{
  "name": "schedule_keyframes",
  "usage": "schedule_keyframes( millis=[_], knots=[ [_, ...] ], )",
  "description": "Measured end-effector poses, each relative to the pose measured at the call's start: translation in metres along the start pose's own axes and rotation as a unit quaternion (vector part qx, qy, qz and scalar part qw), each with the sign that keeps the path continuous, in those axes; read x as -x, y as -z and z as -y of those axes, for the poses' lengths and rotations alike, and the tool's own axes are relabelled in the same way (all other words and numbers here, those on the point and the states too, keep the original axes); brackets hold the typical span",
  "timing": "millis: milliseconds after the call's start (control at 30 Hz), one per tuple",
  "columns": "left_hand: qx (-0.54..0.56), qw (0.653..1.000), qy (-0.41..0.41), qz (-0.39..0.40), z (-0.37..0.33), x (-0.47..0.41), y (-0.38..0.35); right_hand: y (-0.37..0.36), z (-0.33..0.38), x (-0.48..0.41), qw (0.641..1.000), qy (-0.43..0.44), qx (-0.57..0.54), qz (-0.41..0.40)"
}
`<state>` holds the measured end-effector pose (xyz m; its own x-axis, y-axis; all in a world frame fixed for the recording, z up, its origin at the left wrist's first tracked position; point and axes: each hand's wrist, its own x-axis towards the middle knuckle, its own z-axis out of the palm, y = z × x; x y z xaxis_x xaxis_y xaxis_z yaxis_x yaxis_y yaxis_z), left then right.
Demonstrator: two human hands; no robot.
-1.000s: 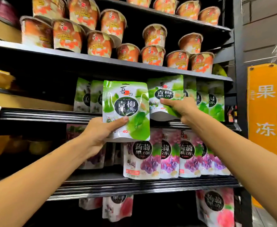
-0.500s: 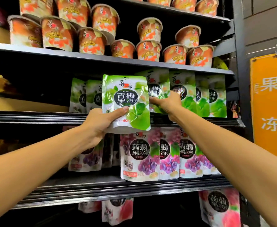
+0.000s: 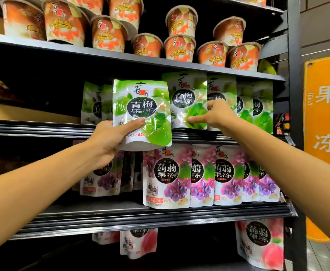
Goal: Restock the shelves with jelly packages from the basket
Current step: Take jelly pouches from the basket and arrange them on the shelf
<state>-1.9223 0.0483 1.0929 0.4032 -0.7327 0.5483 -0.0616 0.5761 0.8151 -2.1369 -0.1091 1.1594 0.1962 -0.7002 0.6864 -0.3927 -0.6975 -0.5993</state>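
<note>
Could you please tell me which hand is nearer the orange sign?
Right. The right hand grips a shelved pouch left of the sign; the left hand holds a second pouch farther left.

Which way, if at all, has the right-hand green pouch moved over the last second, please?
Yes: the right-hand green pouch moved back onto the shelf, behind its front rail.
</note>
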Motion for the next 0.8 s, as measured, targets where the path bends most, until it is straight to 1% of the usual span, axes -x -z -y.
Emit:
schedule_keyframes(
  millis=[167,367,433,500,533,567,600,633,667,700,733,800],
  knots=[
    [-0.004,1.000,0.003,0.002,0.000,0.002,0.000,-0.011,-0.002,0.006,0.999,-0.026,0.003,-0.022],
    [-0.014,1.000,0.001,0.001,-0.005,0.002,-0.001,-0.012,0.002,0.012,0.997,-0.026,0.053,-0.049],
    [-0.015,1.000,0.004,0.005,-0.006,0.000,-0.003,-0.011,0.005,0.016,0.995,-0.005,0.049,-0.089],
    [-0.019,1.000,0.009,0.013,-0.008,-0.003,-0.005,-0.011,0.015,0.025,0.987,0.050,0.035,-0.149],
    [-0.020,1.000,0.012,0.016,-0.009,-0.004,-0.007,-0.012,0.020,0.029,0.986,0.075,0.006,-0.151],
    [-0.020,1.000,0.014,0.018,-0.010,-0.006,-0.009,-0.012,0.027,0.034,0.989,0.086,-0.044,-0.113],
    [-0.019,1.000,0.013,0.020,-0.010,-0.007,-0.011,-0.015,0.035,0.040,0.991,0.076,-0.099,-0.041],
    [-0.019,1.000,0.011,0.021,-0.011,-0.008,-0.013,-0.019,0.043,0.045,0.987,0.052,-0.147,0.037],
    [-0.021,0.999,0.009,0.022,-0.011,-0.010,-0.015,-0.023,0.048,0.050,0.980,0.027,-0.174,0.095],
    [-0.024,0.999,0.009,0.022,-0.011,-0.011,-0.018,-0.027,0.052,0.052,0.975,0.010,-0.186,0.124],
    [-0.027,0.999,0.008,0.019,-0.011,-0.013,-0.019,-0.031,0.055,0.053,0.971,0.000,-0.199,0.129],
    [-0.035,0.999,0.003,0.007,-0.012,-0.018,-0.022,-0.035,0.060,0.050,0.962,-0.019,-0.248,0.110]
  ],
)
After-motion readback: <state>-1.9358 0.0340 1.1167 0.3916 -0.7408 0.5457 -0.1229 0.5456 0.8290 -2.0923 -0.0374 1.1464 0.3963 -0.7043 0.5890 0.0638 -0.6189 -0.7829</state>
